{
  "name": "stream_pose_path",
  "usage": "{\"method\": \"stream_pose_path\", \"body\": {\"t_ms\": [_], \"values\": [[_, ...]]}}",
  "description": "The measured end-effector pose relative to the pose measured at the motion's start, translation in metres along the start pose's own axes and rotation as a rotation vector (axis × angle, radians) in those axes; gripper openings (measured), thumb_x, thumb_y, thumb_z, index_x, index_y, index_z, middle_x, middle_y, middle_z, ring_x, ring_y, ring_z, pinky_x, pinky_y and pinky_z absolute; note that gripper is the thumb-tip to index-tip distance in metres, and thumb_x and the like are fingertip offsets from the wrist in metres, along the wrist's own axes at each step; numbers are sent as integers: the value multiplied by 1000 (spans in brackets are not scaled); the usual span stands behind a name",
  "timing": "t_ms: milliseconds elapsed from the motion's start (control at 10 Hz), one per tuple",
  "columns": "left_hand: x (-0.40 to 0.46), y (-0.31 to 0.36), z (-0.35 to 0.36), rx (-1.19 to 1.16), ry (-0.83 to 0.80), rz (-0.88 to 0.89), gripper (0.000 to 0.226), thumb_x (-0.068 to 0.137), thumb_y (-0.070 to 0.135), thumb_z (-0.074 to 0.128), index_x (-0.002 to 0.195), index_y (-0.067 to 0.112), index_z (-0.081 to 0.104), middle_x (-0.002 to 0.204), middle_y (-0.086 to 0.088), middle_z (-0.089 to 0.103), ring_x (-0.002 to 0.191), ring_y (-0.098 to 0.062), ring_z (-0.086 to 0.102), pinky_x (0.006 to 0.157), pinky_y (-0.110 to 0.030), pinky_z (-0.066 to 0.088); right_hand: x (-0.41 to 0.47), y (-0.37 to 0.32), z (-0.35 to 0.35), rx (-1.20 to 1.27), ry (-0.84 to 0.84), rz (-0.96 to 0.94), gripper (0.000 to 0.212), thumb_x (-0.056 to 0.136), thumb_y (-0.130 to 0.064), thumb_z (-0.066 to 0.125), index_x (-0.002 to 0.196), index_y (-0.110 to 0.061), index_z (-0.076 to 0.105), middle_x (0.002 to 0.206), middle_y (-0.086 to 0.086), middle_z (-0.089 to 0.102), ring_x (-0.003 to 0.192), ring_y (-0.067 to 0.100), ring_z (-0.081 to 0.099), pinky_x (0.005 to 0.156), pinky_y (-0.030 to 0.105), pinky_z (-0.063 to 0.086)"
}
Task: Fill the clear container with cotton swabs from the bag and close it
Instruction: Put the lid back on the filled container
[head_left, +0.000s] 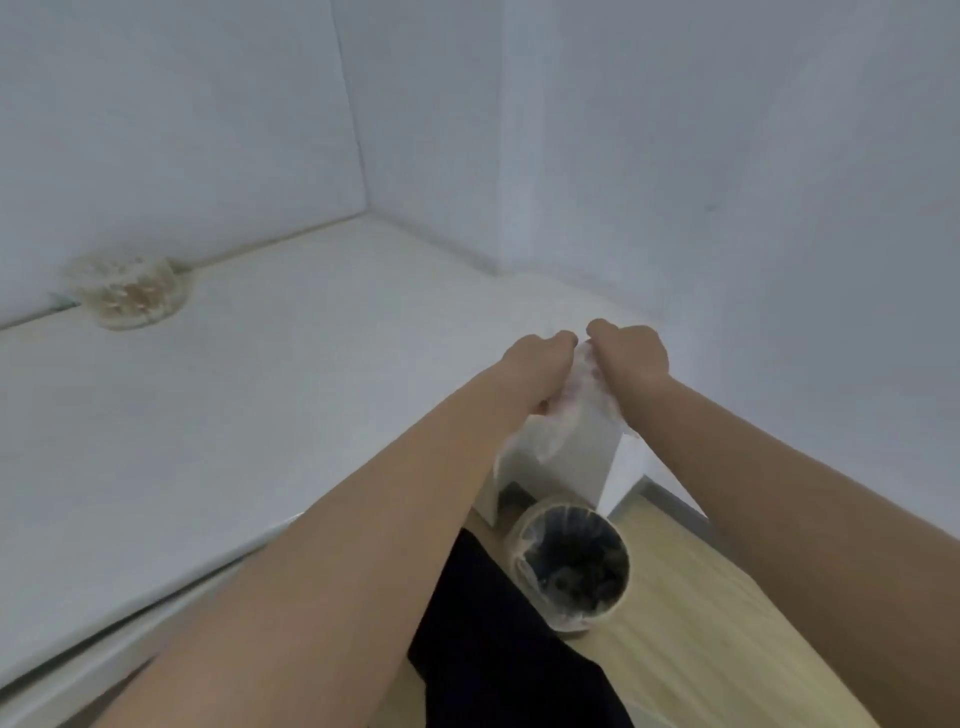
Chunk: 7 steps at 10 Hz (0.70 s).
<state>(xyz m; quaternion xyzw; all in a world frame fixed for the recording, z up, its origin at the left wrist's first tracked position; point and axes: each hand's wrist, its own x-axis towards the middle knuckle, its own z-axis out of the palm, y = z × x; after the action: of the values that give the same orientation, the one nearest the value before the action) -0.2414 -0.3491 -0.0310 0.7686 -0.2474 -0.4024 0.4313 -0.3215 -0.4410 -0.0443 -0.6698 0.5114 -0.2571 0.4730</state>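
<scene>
Bag (566, 415), clear, crinkled, gripped by 2 hands

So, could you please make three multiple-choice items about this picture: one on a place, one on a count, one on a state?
1. Where is the clear container?
A. On the white table, far left by the wall
B. On the wooden floor
C. In the person's lap

2. How many hands hold the plastic bag?
A. None
B. One
C. Two

3. How is the lined bin on the floor?
A. Covered with a lid
B. Open on top
C. Tipped on its side

Key: 1 A, it sits at the table's back edge; 2 C, the left hand and right hand both grip it; 3 B, its dark inside shows.
</scene>
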Motion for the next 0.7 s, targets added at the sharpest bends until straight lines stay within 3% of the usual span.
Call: {"method": "stream_pose_path", "body": {"t_ms": [100, 200, 300, 400, 500, 600, 700], "values": [[17, -15, 54, -14, -65, -43, 43, 106, 34, 42, 128, 3, 61, 119, -20, 67, 107, -34, 66, 99, -45, 57, 9, 50, -28, -68, 49, 41, 34, 94, -29, 50, 71, -5, 56, 73, 9, 59, 69, 28, 57, 62, 31, 42], [39, -39, 93, 99, -127, -108, 39, 109, 23, 47, 139, -1, 55, 112, -16, 66, 100, -31, 65, 92, -40, 53, 17, 95, -37, -191, 55, 18, 44, 97, -23, 45, 56, -9, 40, 55, 5, 41, 55, 23, 41, 52, 32, 30], [67, -77, 116, 211, -115, -169, 44, 108, 26, 46, 141, -2, 51, 139, -23, 60, 127, -40, 59, 105, -45, 50, 31, 142, -26, -290, 8, 62, 46, 99, -21, 43, 55, -11, 35, 54, 3, 34, 51, 21, 35, 51, 32, 26], [96, -122, 132, 294, -101, -230, 46, 110, 29, 32, 144, 3, 46, 146, -21, 48, 132, -41, 49, 112, -42, 42, 48, 186, -8, -346, -64, 148, 45, 100, -22, 42, 56, -9, 39, 56, 5, 39, 55, 23, 40, 54, 32, 30], [122, -152, 144, 272, -97, -285, 52, 109, 36, 33, 151, 6, 38, 151, -20, 45, 136, -39, 47, 113, -40, 40, 64, 222, 2, -386, -146, 222, 41, 101, -23, 40, 66, -4, 49, 66, 9, 49, 65, 26, 49, 59, 31, 34], [149, -180, 155, 217, -119, -275, 52, 110, 34, 36, 147, -1, 45, 150, -23, 50, 138, -38, 48, 111, -40, 39, 74, 255, 15, -461, -211, 272, 35, 101, -29, 40, 81, -5, 57, 80, 12, 56, 69, 24, 51, 54, 27, 30], [161, -183, 163, 202, -159, -283, 49, 111, 32, 34, 145, 0, 49, 150, -22, 51, 138, -36, 48, 112, -39, 39, 87, 282, 32, -442, -275, 346, 38, 102, -33, 39, 102, -3, 63, 105, 16, 65, 86, 27, 57, 64, 26, 38]]}}
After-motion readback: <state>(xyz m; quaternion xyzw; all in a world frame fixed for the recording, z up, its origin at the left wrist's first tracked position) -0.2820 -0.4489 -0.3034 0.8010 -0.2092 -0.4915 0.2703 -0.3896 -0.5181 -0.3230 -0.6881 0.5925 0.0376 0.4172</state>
